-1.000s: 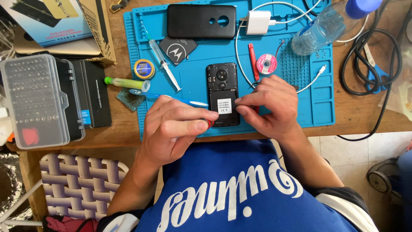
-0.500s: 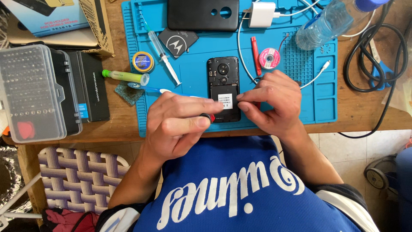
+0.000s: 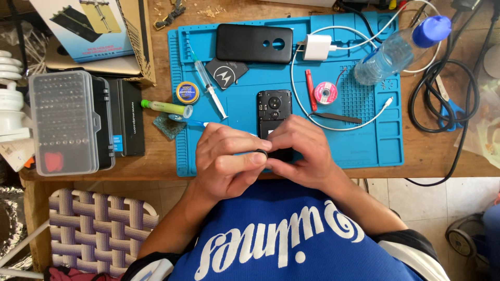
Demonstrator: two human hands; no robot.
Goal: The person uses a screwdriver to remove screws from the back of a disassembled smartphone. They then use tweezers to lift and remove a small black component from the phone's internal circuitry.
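A black phone with its back cover off lies on a blue work mat. Its camera end shows; both hands hide its lower half. My right hand rests on that lower half with fingers curled down, gripping it. My left hand meets it from the left, thumb and fingers pinched on a small black round-ended tool. A thin blue-handled tool pokes out on the mat from under my left hand's knuckles.
On the mat lie a black back cover, white charger, syringe, round tin, red pry tool, small spool and water bottle. A bit case, black box and green tube sit left; cables right.
My hands have closed in together over the phone's lower half, covering the white label that showed before. My left thumb now pinches the small black tool.
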